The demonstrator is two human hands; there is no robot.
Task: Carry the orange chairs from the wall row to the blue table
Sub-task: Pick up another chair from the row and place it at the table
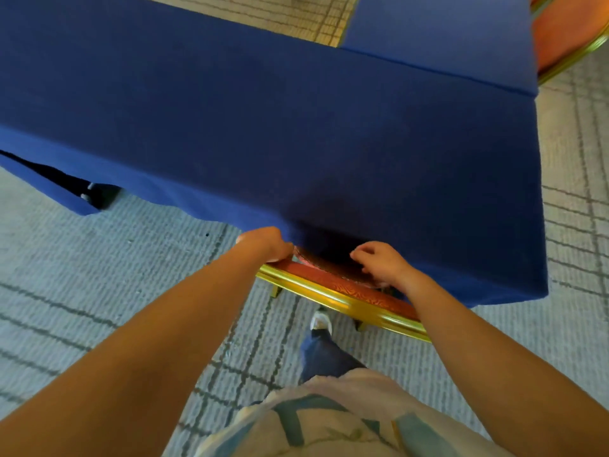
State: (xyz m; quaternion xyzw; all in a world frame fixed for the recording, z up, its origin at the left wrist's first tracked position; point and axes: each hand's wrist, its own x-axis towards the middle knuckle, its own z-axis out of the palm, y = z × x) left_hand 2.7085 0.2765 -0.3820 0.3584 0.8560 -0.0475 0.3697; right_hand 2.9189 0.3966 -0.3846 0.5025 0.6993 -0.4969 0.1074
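An orange chair (346, 288) with a gold frame stands right in front of me, its seat hidden beneath the cloth of the blue table (296, 127). Only the top of its backrest shows. My left hand (267, 244) grips the left end of the backrest top, fingers curled over it. My right hand (379, 262) rests on the right part of the backrest with curled fingers, close against the hanging blue cloth.
A second blue table (438, 34) adjoins at the upper right, with another orange chair (570, 34) beside it. Grey patterned carpet (99, 275) lies all around. A dark table foot (95, 192) shows under the cloth at left. My shoe (321, 319) is behind the chair.
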